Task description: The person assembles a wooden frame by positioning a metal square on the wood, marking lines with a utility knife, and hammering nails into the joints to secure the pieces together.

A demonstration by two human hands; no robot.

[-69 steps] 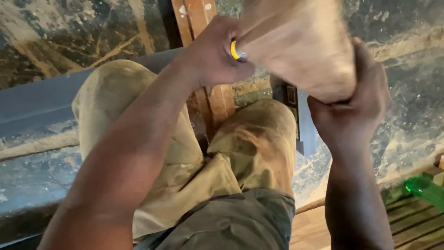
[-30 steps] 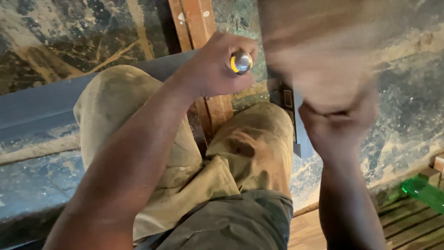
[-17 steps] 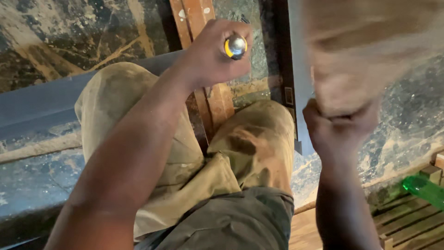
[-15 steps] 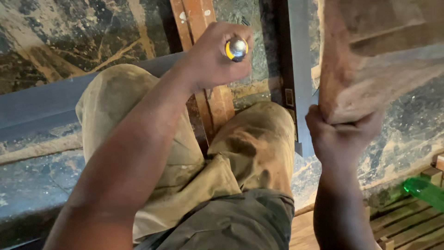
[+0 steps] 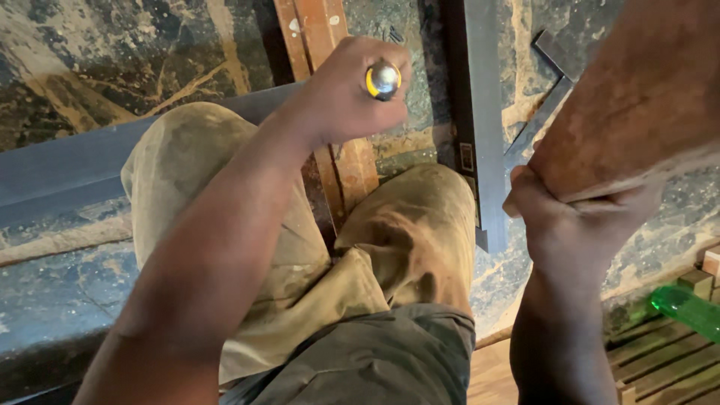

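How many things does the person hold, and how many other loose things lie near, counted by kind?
Tool with yellow-ringed metal end, in left hand: 1
Wooden block, in right hand: 1
Grey metal bar: 1
Green bottle: 1
Total: 4

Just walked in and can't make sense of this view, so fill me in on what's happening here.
A person is seated, looking down over their knees at a stained floor. The left hand is closed around a tool handle with a yellow ring and a shiny metal end cap. The right hand grips the lower edge of a reddish wooden block, raised close to the camera. Grey metal bars and a wooden strip lie on the floor beyond the knees.
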